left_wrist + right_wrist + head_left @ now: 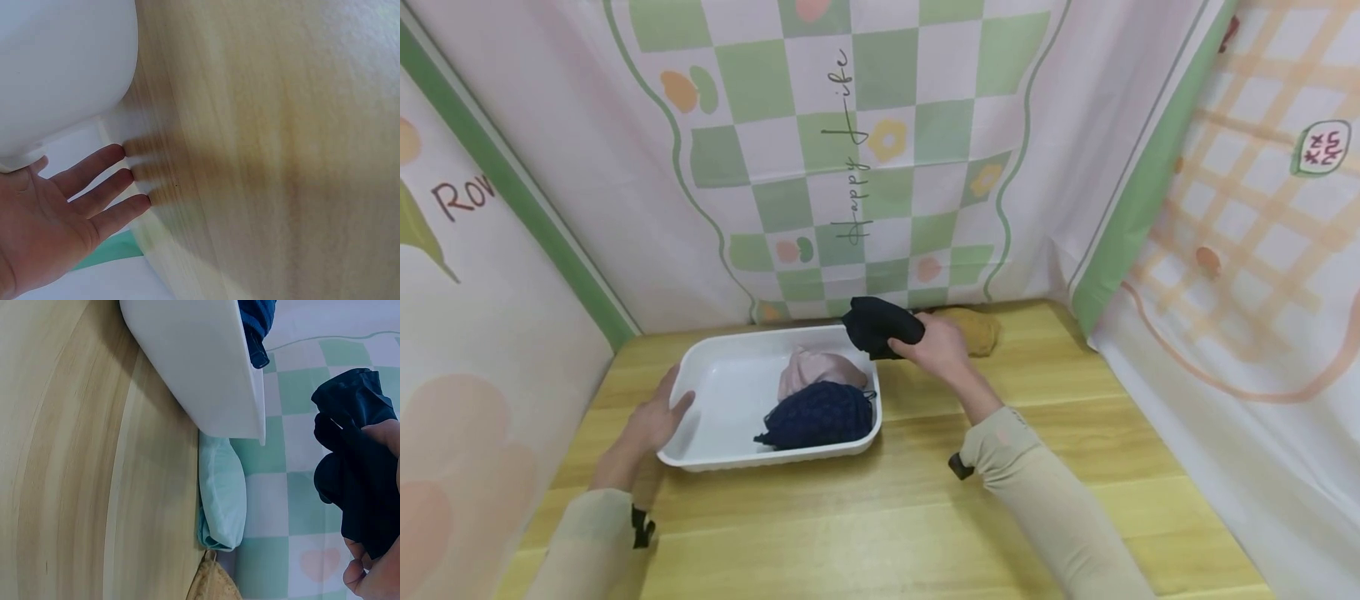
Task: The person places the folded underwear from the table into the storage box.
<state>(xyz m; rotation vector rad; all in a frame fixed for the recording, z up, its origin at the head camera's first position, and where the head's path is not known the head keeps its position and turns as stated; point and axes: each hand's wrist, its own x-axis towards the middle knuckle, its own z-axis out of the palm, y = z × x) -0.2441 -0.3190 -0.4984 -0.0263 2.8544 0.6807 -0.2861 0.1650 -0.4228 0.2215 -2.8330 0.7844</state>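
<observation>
A white tray [722,392] stands on the wooden table, with a navy drawstring pouch [820,415] and a pale pink cloth bundle [820,367] in its right part. My left hand [651,425] holds its left rim, thumb over the edge. Three fingers [100,190] stretch straight below the rim, outside the tray wall. Above the tray's back right corner, my right hand [942,343] grips a bunched black cloth item [880,327]. Its thumb [382,432] presses the dark fabric in the right wrist view; part of that hand lies outside the picture.
A mustard cloth bundle [976,331] lies behind my right hand at the table's back edge. The right wrist view shows a mint-green pouch [222,494] between it and the tray. Printed curtains [880,167] hang behind the table and at both sides.
</observation>
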